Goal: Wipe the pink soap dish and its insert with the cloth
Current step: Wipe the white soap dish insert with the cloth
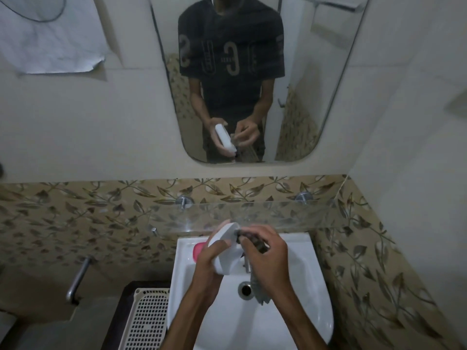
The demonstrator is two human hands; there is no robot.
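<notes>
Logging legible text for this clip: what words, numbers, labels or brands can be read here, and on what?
"3 C": large mirrored characters on the dark T-shirt reflected in the mirror; flanking characters are cut off and uncertain.
Small line of print between them: too blurred to read.
White insert, pink soap dish, cloth, sink: no text visible.

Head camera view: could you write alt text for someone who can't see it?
Over a white sink, a person's left hand holds a white soap dish insert while the right hand wipes it with a dark cloth. The pink soap dish sits on the sink's back left rim, below a wall mirror.
</notes>
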